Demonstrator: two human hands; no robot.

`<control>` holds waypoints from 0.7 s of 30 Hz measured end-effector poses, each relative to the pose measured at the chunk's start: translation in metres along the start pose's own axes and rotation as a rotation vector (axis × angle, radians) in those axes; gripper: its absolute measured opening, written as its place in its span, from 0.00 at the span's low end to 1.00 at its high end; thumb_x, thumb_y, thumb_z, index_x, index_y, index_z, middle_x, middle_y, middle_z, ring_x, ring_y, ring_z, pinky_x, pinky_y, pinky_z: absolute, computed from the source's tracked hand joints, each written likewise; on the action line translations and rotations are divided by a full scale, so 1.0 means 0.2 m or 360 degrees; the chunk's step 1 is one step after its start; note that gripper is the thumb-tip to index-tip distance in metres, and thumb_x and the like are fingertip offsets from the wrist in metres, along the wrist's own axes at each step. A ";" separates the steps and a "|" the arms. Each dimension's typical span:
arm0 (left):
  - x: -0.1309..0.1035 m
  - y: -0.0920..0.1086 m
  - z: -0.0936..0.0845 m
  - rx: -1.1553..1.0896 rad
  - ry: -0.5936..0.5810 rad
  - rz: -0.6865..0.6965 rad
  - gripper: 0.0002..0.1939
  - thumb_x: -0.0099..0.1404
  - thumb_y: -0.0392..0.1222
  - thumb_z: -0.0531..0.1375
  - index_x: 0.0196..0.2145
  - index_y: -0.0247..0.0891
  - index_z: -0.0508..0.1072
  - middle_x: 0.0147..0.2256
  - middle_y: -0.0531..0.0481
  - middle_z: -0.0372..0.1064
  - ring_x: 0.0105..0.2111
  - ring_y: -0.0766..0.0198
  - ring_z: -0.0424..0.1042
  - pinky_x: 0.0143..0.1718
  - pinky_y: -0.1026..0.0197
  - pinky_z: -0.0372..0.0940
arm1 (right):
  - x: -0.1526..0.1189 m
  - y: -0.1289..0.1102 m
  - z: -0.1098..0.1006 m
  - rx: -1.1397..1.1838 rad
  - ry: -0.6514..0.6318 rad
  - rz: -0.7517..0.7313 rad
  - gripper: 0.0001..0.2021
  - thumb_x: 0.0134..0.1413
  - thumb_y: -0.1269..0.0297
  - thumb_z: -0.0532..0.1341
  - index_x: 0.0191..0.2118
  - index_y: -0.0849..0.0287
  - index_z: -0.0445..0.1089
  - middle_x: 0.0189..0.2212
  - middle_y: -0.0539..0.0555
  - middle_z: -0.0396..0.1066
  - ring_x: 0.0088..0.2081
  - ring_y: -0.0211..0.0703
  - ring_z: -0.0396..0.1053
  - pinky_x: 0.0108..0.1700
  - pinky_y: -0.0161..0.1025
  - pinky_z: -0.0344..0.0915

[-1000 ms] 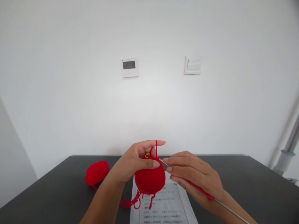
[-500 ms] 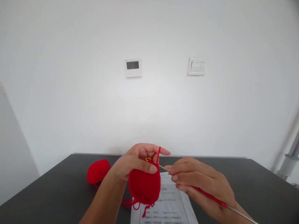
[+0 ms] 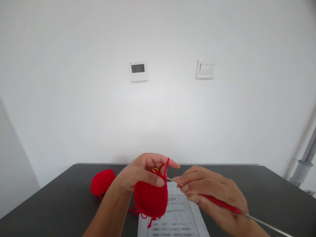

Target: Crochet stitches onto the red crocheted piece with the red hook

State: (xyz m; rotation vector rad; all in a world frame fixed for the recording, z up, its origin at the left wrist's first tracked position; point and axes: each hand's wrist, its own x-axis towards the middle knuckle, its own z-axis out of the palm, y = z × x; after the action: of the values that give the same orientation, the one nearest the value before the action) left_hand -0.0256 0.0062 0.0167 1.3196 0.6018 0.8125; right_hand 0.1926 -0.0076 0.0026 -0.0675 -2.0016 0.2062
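Across the dark bench (image 3: 56, 197) before a white wall (image 3: 163, 115), a red yarn ball (image 3: 103, 182) lies toward the left edge, the left hand's (image 3: 138, 172) fingers pinch red crochet work (image 3: 151, 199) above the printed sheet (image 3: 179, 214) near the front edge, and the right hand's (image 3: 214, 194) fingers grip a crochet hook (image 3: 222, 203) reaching its top corner.

On the table (image 3: 61, 197), the yarn ball (image 3: 102, 182) lies left of my left hand (image 3: 142, 172) — the printed sheet (image 3: 179, 217) lies before me, beyond my crocheted piece (image 3: 151, 199). Behind stands the wall (image 3: 163, 115), bearing the thermostat (image 3: 138, 71) left of the light switch (image 3: 205, 69) — the pipe (image 3: 309, 148) far right.
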 end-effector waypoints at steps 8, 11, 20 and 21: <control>0.00 0.01 0.01 0.0012 0.0033 -0.0016 0.23 0.42 0.34 0.70 0.40 0.33 0.80 0.22 0.54 0.66 0.19 0.73 0.62 0.21 0.68 0.50 | -0.01 0.01 -0.03 -0.0061 -0.0105 -0.0068 0.07 0.64 0.71 0.57 0.40 0.64 0.73 0.36 0.61 0.79 0.40 0.41 0.76 0.42 0.34 0.74; 0.00 0.01 0.00 0.0019 -0.0001 -0.0030 0.23 0.42 0.34 0.70 0.40 0.33 0.80 0.21 0.54 0.66 0.19 0.73 0.62 0.22 0.68 0.50 | -0.01 0.02 -0.04 -0.0022 -0.0177 -0.0092 0.07 0.63 0.73 0.57 0.40 0.64 0.73 0.37 0.60 0.78 0.41 0.41 0.76 0.46 0.36 0.73; 0.00 -0.01 -0.02 0.0035 -0.0023 -0.0048 0.22 0.43 0.34 0.71 0.40 0.34 0.80 0.23 0.53 0.68 0.20 0.72 0.63 0.23 0.68 0.51 | -0.01 0.00 0.00 0.0079 -0.0049 0.0044 0.08 0.65 0.68 0.56 0.42 0.61 0.73 0.36 0.60 0.78 0.38 0.42 0.76 0.39 0.37 0.75; 0.00 -0.01 -0.02 0.0035 -0.0017 -0.0045 0.22 0.42 0.34 0.71 0.40 0.34 0.80 0.23 0.53 0.68 0.20 0.72 0.63 0.23 0.68 0.51 | -0.01 0.00 0.00 0.0073 -0.0051 0.0045 0.08 0.65 0.68 0.56 0.42 0.61 0.73 0.36 0.60 0.78 0.38 0.42 0.76 0.39 0.37 0.75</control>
State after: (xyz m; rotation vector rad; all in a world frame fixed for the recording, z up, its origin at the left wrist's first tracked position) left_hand -0.0281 0.0079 0.0146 1.3322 0.6212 0.7769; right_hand 0.1935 -0.0077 0.0008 -0.0638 -2.0280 0.2728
